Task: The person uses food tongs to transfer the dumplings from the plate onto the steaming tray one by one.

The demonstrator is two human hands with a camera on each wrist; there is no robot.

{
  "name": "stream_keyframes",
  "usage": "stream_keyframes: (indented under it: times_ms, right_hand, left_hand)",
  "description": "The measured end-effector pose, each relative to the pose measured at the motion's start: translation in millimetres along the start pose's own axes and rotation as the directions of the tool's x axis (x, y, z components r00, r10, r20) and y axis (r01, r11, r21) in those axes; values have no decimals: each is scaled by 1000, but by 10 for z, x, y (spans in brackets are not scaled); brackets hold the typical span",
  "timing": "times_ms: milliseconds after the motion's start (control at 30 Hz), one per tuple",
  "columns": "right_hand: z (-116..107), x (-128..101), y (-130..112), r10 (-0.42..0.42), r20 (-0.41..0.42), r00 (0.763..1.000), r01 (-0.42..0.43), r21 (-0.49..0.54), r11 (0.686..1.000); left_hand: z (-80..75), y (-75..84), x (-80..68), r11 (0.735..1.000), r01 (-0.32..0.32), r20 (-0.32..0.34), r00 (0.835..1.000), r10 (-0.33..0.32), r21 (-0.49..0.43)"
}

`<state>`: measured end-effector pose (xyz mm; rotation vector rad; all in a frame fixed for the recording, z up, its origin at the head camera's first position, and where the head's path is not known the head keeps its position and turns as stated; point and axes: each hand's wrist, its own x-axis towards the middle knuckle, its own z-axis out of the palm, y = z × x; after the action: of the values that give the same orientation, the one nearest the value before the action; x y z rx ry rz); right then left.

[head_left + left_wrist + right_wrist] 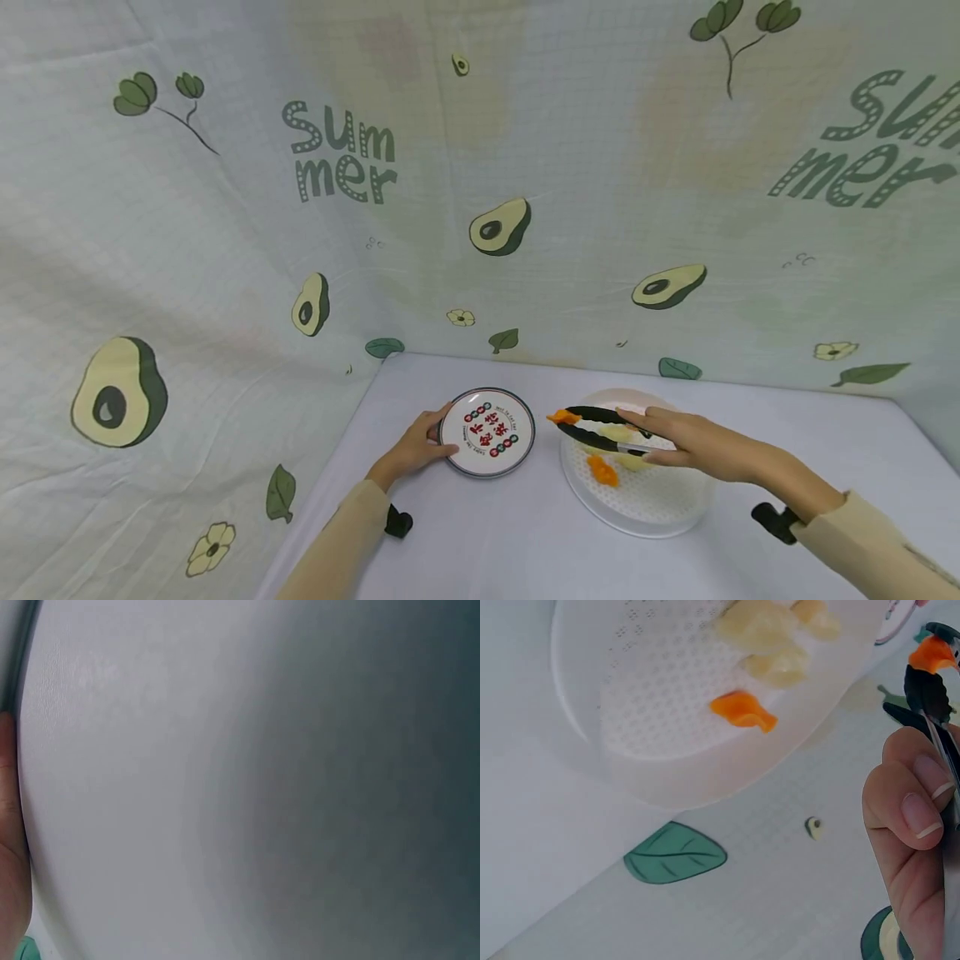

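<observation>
My left hand (417, 449) grips the left rim of a small round plate (487, 432) with red and green print; the left wrist view shows only the white table (247, 780) and a sliver of that hand (9, 847). My right hand (686, 437) holds black tongs (600, 427) that pinch an orange food piece (558, 417) at their tips, between the plate and a white perforated tray (645, 500). Another orange piece (602, 469) and pale yellow pieces (776, 637) lie in the tray. In the right wrist view my fingers (911, 817) curl round the tongs (928, 697).
The white table (487, 542) is closed in by a hanging cloth (225, 250) printed with avocados at the back and left. Black wrist mounts show on both sleeves.
</observation>
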<state>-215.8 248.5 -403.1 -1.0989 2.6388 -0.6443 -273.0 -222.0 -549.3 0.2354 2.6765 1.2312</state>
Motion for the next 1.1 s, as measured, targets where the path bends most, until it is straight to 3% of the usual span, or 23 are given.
stream_keyframes:
  times_ms: [200,400,567,800,1100]
  right_hand:
    - [-10,-304,131,87,-23,996,-87,14,996]
    - [-19,-591,270,66,-53,996,-68,-32,997]
    - [1,-691,359,121,-41,992,-122,-25,992]
    - [43,-788,439,217,-31,976,-217,16,976]
    - [81,-848,530,254,-14,967,-254,40,966]
  left_hand:
    - [75,18,41,1000,0,6,1000,0,2]
    - [100,19,61,1000,-14,23,1000,14,-24]
    - [55,-19,29,999,20,-10,1000,-20,-38]
    - [1,-42,6,999,-5,5,1000,5,-37]
    - [21,-59,29,1000,1,-7,1000,-1,-18]
